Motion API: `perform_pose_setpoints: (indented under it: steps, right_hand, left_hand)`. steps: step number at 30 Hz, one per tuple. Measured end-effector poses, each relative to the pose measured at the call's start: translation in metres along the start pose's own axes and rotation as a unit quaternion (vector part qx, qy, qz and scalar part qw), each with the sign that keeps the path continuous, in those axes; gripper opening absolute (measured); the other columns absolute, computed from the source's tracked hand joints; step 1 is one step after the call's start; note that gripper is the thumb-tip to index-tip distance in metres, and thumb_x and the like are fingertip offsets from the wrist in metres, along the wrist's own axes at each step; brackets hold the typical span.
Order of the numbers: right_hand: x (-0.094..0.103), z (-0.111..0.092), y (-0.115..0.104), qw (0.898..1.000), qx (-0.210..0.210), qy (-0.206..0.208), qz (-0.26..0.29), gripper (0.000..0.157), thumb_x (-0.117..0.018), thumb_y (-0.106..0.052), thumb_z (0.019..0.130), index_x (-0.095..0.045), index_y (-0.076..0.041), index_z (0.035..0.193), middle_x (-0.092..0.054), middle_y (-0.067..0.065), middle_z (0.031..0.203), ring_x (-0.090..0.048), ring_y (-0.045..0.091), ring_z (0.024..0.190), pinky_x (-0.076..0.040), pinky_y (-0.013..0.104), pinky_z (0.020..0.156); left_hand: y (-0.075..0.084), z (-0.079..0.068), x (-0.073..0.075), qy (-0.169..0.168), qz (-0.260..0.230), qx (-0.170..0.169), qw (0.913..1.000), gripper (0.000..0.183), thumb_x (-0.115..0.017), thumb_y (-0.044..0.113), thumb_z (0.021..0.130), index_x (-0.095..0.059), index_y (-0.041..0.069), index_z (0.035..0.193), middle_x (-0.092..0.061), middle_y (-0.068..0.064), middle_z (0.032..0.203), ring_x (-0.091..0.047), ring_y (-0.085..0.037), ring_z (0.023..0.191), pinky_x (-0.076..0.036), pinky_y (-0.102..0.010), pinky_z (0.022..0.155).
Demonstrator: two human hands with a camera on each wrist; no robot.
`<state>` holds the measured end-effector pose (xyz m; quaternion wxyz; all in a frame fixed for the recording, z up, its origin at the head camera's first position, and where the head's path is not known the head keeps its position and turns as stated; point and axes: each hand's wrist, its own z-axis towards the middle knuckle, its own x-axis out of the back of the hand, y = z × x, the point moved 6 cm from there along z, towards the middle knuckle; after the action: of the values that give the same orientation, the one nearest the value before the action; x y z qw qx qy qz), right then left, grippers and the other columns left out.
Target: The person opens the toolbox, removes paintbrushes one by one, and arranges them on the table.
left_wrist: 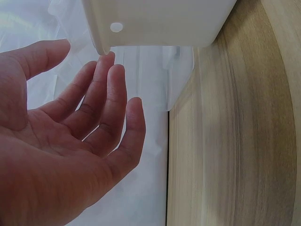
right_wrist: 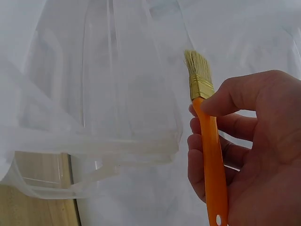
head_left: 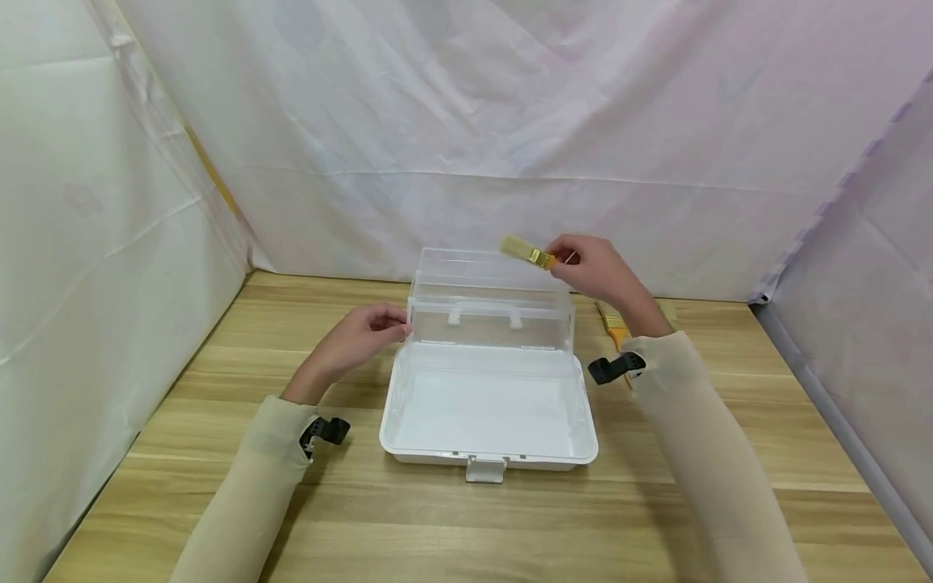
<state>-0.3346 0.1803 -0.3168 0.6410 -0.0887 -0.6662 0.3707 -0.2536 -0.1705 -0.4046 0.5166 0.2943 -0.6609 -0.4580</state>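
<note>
A white plastic storage box [head_left: 488, 463] stands with its clear tiered lid [head_left: 487, 325] raised at the back and a latch on its front edge. My right hand [head_left: 596, 271] pinches a paintbrush [right_wrist: 214, 165] by its orange handle, above and to the right of the lid. Pale bristles and a gold ferrule point up and left in the head view. Beside the box's left rear corner is my left hand [head_left: 353, 344], its fingertips [left_wrist: 109, 57] right at the box's edge. In the left wrist view those fingers are loosely bent, with nothing held.
Right of the box, partly behind my right forearm, a second paintbrush [head_left: 615, 318] with an orange handle lies on the wooden table [head_left: 408, 526]. More bristles [head_left: 668, 312] show beyond that wrist. White cloth [head_left: 510, 121] hangs behind the table and along both sides.
</note>
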Motion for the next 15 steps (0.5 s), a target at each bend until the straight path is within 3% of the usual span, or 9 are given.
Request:
perform_pose_setpoints:
  steps: [6, 15]
  right_hand:
    - [0.005, -0.012, 0.014, 0.999, -0.019, 0.023, 0.026, 0.029, -0.060, -0.013, 0.108, -0.070, 0.000, 0.133, -0.069, 0.018, 0.119, -0.062, 0.033, 0.101, -0.052, 0.043, 0.083]
    - [0.007, -0.037, 0.035, 0.993, -0.048, 0.050, 0.096, 0.028, -0.061, -0.015, 0.111, -0.067, 0.000, 0.134, -0.065, 0.018, 0.118, -0.058, 0.032, 0.095, -0.054, 0.026, 0.076]
  left_hand:
    - [0.000, -0.001, 0.000, 0.000, -0.003, 0.001, 1.0000, 0.037, -0.068, 0.023, 0.112, -0.069, -0.005, 0.137, -0.073, -0.018, 0.127, -0.068, -0.031, 0.117, -0.052, -0.057, 0.105]
    - [-0.001, -0.001, 0.000, -0.001, -0.004, 0.002, 1.0000, 0.036, -0.069, 0.023, 0.112, -0.069, -0.005, 0.136, -0.073, -0.017, 0.126, -0.067, -0.031, 0.117, -0.052, -0.057, 0.105]
